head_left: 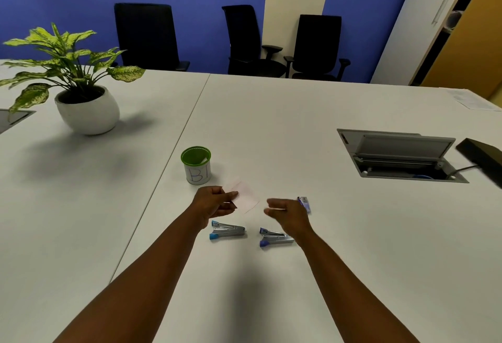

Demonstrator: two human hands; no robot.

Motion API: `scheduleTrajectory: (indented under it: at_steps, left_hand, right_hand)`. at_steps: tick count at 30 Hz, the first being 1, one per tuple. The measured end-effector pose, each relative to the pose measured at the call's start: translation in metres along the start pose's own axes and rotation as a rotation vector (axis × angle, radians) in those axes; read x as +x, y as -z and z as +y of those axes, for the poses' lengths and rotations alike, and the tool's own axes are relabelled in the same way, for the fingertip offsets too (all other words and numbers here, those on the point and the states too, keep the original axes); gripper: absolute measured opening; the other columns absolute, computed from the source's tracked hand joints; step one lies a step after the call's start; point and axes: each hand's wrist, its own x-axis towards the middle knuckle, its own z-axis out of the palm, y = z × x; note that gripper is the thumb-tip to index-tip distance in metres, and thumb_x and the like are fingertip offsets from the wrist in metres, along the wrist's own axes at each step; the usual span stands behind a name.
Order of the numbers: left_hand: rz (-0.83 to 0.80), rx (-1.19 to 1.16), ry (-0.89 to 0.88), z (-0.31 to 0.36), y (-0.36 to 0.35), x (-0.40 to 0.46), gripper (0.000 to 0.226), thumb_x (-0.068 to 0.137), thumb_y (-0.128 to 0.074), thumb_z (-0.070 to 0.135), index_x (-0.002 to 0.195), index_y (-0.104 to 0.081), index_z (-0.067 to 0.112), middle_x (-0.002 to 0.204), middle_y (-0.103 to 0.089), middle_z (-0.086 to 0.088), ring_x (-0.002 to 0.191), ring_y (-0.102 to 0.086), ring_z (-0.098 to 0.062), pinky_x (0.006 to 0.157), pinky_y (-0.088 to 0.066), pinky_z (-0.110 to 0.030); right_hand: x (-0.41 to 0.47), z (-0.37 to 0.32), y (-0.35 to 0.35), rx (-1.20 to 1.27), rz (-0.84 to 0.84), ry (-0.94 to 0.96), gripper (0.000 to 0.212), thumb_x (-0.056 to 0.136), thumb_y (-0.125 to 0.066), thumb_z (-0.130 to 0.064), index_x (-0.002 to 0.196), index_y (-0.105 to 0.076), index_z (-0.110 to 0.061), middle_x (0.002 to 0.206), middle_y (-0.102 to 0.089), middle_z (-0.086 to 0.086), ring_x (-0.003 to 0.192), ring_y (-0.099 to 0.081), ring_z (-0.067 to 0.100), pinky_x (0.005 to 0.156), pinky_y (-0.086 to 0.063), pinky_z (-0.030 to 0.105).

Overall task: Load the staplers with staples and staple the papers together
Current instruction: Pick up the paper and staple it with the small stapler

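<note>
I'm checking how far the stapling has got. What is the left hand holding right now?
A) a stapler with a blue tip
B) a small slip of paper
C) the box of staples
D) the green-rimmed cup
B: the left hand pinches the small paper by its edge, while both staplers lie untouched on the table.

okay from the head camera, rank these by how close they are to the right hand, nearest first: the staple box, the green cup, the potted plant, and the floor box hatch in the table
From the right hand:
1. Staple box, just at its right edge.
2. Green cup, ahead and left, past the paper.
3. Table hatch, far right.
4. Potted plant, far left.
</note>
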Motion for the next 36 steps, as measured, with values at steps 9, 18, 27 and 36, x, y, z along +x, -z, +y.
scheduleTrajectory:
  at_steps: [9,18,27,36]
  left_hand:
    - [0.069,-0.037,0.068,-0.017,0.008,0.022,0.022,0.081,-0.068,0.009,0.066,-0.052,0.005,0.071,-0.061,-0.012,0.046,-0.065,-0.013,0.05,-0.057,-0.022]
    - [0.081,-0.072,0.109,-0.023,0.008,0.035,0.024,0.082,-0.067,0.008,0.066,-0.05,0.005,0.07,-0.06,-0.012,0.042,-0.063,-0.012,0.049,-0.057,-0.022]
    - [0.083,-0.093,0.128,-0.029,0.007,0.038,0.012,0.085,-0.063,0.007,0.081,-0.052,0.005,0.076,-0.059,-0.014,0.063,-0.06,-0.025,0.044,-0.053,-0.021]
    - [0.06,0.027,0.094,-0.029,-0.002,0.036,0.014,0.084,-0.065,0.01,0.079,-0.054,0.002,0.075,-0.062,-0.014,0.055,-0.063,-0.019,0.044,-0.053,-0.019]
  right_hand:
    - [0.011,0.061,-0.006,-0.84,-0.221,0.051,0.062,0.081,-0.069,-0.027,0.137,-0.043,-0.02,0.134,-0.051,0.004,0.126,-0.044,0.02,0.102,-0.036,0.028]
    - [0.024,0.072,-0.022,-0.898,-0.206,0.132,0.038,0.087,-0.056,-0.018,0.124,-0.052,-0.019,0.118,-0.055,0.006,0.112,-0.05,0.024,0.089,-0.039,0.03]
    - [0.015,0.042,-0.03,-0.05,-0.201,-0.124,0.024,0.094,-0.047,-0.012,0.119,-0.047,-0.013,0.102,-0.055,0.007,0.087,-0.056,0.023,0.077,-0.046,0.028]
    - [-0.001,0.014,-0.03,0.661,-0.439,-0.365,0.039,0.095,-0.037,-0.042,0.098,-0.059,-0.01,0.079,-0.059,0.004,0.06,-0.046,0.011,0.051,-0.039,0.019]
